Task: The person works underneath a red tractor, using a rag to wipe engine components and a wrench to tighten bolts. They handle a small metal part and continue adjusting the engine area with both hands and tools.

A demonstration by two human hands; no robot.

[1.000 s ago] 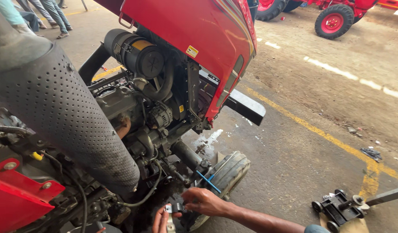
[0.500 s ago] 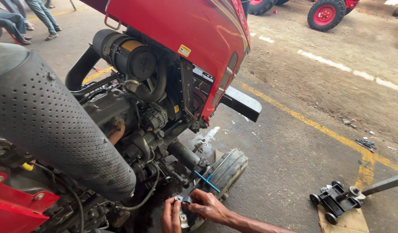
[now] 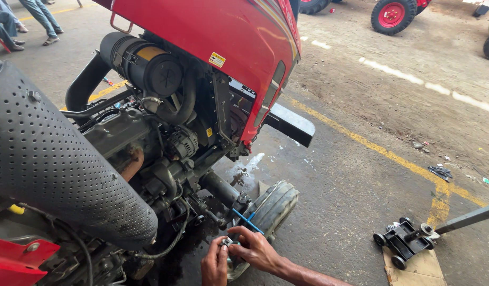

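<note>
A small silvery metal fitting (image 3: pixel 227 242) is pinched between the fingertips of both hands, low beside the engine and just in front of the grey front tyre (image 3: pixel 273 206). The left hand (image 3: pixel 215 264) is closed around the fitting from below, its fingers curled. The right hand (image 3: pixel 255 248) is closed on the same fitting from above, thumb and forefinger pressed together. A thin blue strap (image 3: pixel 248 221) is seen just above the right hand, running up towards the dark steering linkage (image 3: pixel 212 216). The engine block (image 3: pixel 133 143) is exposed under the raised red bonnet (image 3: pixel 223 37). A perforated grey metal exhaust shield (image 3: pixel 48 159) fills the left foreground. A black cylindrical air cleaner (image 3: pixel 146 66) is mounted above the engine. Well apart to the right, a black trolley jack (image 3: pixel 406 241) rests on a cardboard piece (image 3: pixel 419 267) on the concrete floor (image 3: pixel 350 196).
</note>
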